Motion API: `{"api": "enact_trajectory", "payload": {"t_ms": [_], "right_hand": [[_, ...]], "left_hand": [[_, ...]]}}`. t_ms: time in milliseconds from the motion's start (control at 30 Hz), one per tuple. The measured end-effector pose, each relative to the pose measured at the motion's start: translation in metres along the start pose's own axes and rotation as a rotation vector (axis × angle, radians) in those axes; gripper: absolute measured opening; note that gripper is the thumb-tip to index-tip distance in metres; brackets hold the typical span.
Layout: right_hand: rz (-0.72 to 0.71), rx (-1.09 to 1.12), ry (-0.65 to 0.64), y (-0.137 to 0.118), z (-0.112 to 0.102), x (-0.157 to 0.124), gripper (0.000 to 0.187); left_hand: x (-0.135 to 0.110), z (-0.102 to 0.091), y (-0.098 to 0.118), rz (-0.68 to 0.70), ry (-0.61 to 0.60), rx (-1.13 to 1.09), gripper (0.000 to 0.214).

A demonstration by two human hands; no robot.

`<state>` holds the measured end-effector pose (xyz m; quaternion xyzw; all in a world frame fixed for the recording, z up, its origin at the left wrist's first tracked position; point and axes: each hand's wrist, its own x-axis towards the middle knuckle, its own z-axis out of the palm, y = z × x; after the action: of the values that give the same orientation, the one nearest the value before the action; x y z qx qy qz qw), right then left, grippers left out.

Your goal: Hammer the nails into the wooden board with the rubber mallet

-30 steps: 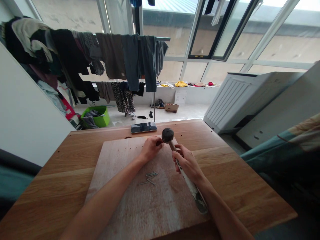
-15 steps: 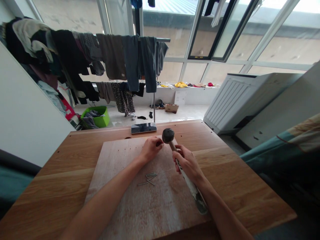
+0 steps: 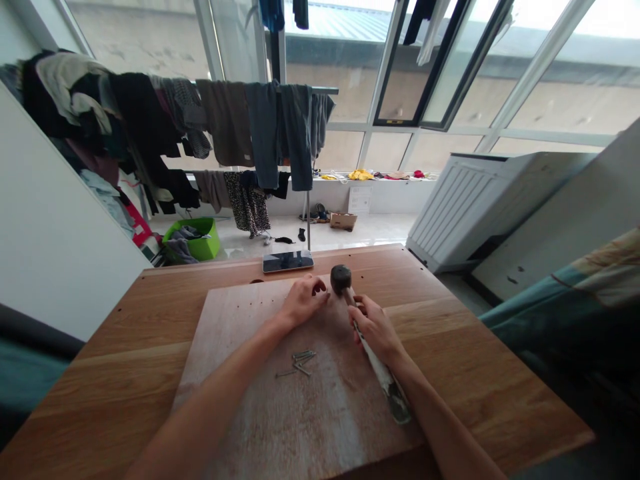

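Left hand [image 3: 306, 299]: curled near the board's [image 3: 300, 427] far edge; cannot tell whether pinching anything.
Right hand [image 3: 376, 327]: wrapped round the hammer [image 3: 377, 367], near left fingertips.
Loose nails [image 3: 301, 363]: lying mid-board.
Hammering: seemingly lining up; calls for aim, keeping fingertips clear.

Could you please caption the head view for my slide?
Mallet in right hand, left hand beside it, nails on a board.

Daylight is pouring toward me through the windows [image 3: 340, 73], gleaming off the floor [image 3: 383, 231], leaving the right-hand curtain [image 3: 545, 297] dim
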<state>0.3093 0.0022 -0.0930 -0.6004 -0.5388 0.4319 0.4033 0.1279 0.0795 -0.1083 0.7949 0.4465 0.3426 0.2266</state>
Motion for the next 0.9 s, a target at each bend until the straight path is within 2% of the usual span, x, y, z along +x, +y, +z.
{"api": "enact_trajectory", "payload": {"t_ms": [67,167,200,300,400,533,667,767,833,900], "right_hand": [[-0.001,-0.057,-0.002,0.004,0.000,0.003,0.025],[-0.009,-0.066,0.002,0.007,0.000,0.006,0.024],[-0.008,-0.066,0.002,0.006,0.001,0.005,0.023],[-0.004,-0.066,0.003,0.004,0.002,0.004,0.023],[-0.009,-0.061,-0.002,0.003,0.003,0.002,0.022],[-0.017,-0.052,-0.009,0.004,0.003,0.002,0.023],[-0.017,-0.053,-0.005,0.004,0.002,0.003,0.023],[-0.014,-0.050,-0.008,0.004,0.002,0.003,0.024],[-0.012,-0.049,-0.007,0.005,0.002,0.003,0.024],[-0.010,-0.048,-0.004,0.005,0.002,0.003,0.024]], "left_hand": [[-0.004,-0.018,0.010,0.061,-0.097,0.046,0.002],[-0.021,-0.052,0.026,0.173,-0.434,0.133,0.008],[-0.028,-0.061,0.031,0.172,-0.522,0.162,0.012],[-0.051,-0.075,0.042,0.151,-0.615,0.255,0.020],[-0.066,-0.069,0.047,0.163,-0.626,0.356,0.021],[-0.073,-0.058,0.049,0.190,-0.639,0.372,0.021],[-0.069,-0.065,0.051,0.189,-0.625,0.285,0.022],[-0.056,-0.070,0.046,0.194,-0.602,0.118,0.018],[-0.043,-0.066,0.036,0.156,-0.503,-0.030,0.016],[-0.030,-0.057,0.021,0.058,-0.309,-0.171,0.011]]}}
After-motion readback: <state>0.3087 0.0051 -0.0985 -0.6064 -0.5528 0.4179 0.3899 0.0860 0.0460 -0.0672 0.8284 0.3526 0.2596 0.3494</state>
